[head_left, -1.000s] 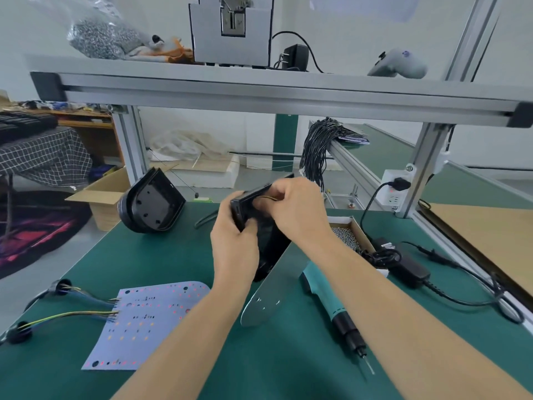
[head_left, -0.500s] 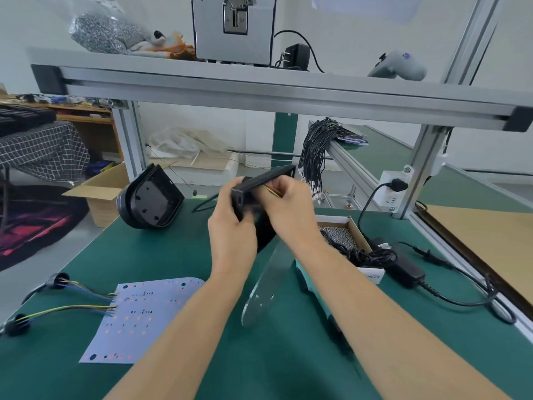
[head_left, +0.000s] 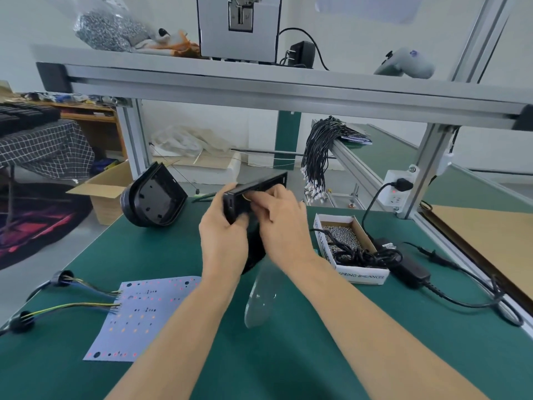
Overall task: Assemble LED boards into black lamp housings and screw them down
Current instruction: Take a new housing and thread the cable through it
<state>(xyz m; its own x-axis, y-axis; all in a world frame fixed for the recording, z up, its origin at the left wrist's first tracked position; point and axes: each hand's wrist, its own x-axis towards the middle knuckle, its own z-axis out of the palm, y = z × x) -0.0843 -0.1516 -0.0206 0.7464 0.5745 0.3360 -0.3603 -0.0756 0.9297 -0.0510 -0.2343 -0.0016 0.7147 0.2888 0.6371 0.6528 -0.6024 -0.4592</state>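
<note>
I hold a black lamp housing up above the green table, tilted on edge. My left hand grips its near corner. My right hand curls over the rim, its fingers reaching inside where a yellow wire shows. An LED board hangs below the housing, its metal back toward me. A second black housing stands on edge at the table's far left. Flat at the near left lies another LED board with blue and yellow wires and black grommets.
A white box of screws sits to the right, with a black cable coiled over it and a power adapter beside it. A wall socket is fixed to the frame post. An aluminium shelf spans overhead.
Both hands have lifted the housing higher and away from me, tilting it flatter. The hanging LED board has turned more edge-on. The screwdriver seen earlier is now hidden behind my right arm.
</note>
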